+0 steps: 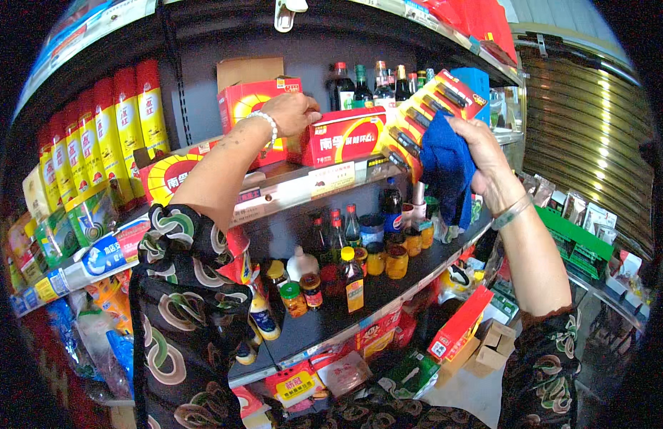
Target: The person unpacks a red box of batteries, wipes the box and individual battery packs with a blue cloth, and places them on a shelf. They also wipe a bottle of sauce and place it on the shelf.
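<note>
In my right hand (482,154) is a bunched dark blue cloth (444,161), hanging from closed fingers at the front of the upper shelf. Directly behind it a tilted red-and-yellow card with a row of dark, battery-like cylinders (419,118) is partly covered. My left hand (292,114), with a white bead bracelet at the wrist, is curled between two red boxes. Its thumb side is by the top left corner of the lying red box (346,136). The taller red box with a raised flap (249,100) stands behind that hand. What the fingers grip is hidden.
Red-and-yellow spray cans (128,132) line the shelf on the left. Dark sauce bottles (361,89) stand behind the lying box. Jars and bottles (354,282) fill the shelf below. A ribbed shutter (582,129) and a green box (571,239) are at the right.
</note>
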### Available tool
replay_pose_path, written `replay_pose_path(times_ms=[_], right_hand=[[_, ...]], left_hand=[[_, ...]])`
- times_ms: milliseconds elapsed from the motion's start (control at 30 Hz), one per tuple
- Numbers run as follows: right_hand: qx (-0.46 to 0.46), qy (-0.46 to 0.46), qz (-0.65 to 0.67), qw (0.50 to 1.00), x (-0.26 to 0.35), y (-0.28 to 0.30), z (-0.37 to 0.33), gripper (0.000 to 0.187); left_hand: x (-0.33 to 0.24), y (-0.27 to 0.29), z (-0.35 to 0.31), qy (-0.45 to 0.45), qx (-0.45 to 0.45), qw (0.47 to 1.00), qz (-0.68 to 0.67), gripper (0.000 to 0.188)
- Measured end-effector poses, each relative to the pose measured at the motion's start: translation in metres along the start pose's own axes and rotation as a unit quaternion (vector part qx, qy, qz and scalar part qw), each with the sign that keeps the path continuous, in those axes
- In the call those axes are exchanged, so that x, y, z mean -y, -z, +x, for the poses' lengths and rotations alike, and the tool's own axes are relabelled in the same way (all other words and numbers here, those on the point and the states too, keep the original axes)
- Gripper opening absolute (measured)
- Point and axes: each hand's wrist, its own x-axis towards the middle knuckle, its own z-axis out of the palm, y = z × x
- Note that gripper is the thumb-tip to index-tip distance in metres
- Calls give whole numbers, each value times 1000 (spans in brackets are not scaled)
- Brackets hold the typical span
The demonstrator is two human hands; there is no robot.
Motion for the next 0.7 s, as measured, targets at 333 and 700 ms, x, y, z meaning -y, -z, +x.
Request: replay_pose_path(times_ms=[333, 700], right_hand=[[32, -49, 34, 998, 24, -23, 68, 26], [-22, -140, 89, 986, -28, -63, 142, 23]], left_hand=[[23, 7, 15, -6, -61, 998, -5, 39], [48, 0, 47, 159, -202, 966, -2, 28]])
